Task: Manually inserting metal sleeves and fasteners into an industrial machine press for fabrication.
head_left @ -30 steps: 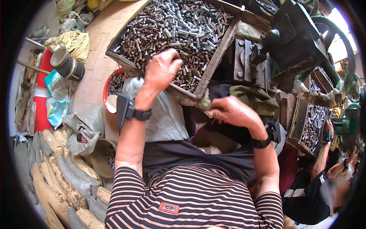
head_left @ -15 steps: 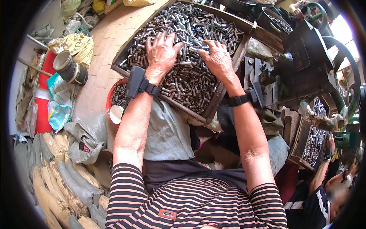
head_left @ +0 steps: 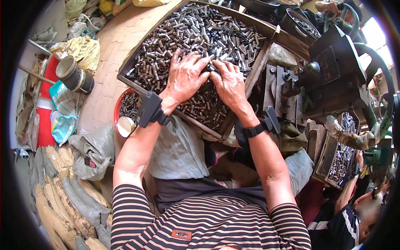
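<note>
Small metal tubes (head_left: 166, 37), dark and silvery, fill a shallow wooden tray (head_left: 225, 9) in front of me. My left hand (head_left: 187, 77) rests palm down on the tubes near the tray's middle, fingers bent and partly spread. Close beside it, my right hand (head_left: 230, 85) also lies on the pile, fingers bent and thumb apart. The two thumbs nearly meet, and tubes lie between and under the fingertips. Whether any tube is gripped beneath the palms is hidden. A black wrist device (head_left: 151, 109) sits on my left wrist, and a black strap (head_left: 255, 130) circles my right.
A dark machine (head_left: 333, 71) with a wheel stands right of the tray. At left are a red bucket (head_left: 118, 109) of tubes, a grey bag (head_left: 96, 146) and stacked sacks (head_left: 54, 200). A co-worker (head_left: 339, 221) sits lower right near another tray (head_left: 329, 160) of metal pieces.
My hands have come closer together over the pile, the left moving right and toward me, the right moving left. More tubes show at the tray's left side.
</note>
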Demonstrator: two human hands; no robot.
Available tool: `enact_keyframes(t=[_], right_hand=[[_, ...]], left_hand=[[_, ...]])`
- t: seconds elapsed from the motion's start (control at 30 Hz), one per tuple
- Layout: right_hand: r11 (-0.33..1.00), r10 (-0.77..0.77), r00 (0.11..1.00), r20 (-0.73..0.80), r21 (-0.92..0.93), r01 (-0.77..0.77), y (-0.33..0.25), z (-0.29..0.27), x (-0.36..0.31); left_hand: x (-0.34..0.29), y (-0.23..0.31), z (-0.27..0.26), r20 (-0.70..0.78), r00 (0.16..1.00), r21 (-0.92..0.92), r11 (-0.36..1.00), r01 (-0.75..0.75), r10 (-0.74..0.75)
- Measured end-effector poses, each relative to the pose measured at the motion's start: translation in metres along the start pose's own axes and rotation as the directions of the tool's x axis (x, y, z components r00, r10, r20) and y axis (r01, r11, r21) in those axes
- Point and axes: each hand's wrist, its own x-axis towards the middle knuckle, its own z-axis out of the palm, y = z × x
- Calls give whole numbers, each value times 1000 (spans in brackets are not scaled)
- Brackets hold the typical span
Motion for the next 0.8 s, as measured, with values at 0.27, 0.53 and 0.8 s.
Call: enact_keyframes(t=[0.27, 0.53, 0.8], right_hand=[[999, -3, 1000, 0, 42, 3, -23, -4, -24], [997, -6, 1000, -5, 74, 7, -19, -8, -14], [992, 124, 977, -176, 51, -117, 25, -9, 27]], left_hand=[[-34, 18, -6, -24, 998, -111, 992, -61, 59], [-41, 36, 8, -45, 998, -84, 995, -57, 53], [43, -3, -19, 257, 947, -416, 907, -69, 190]])
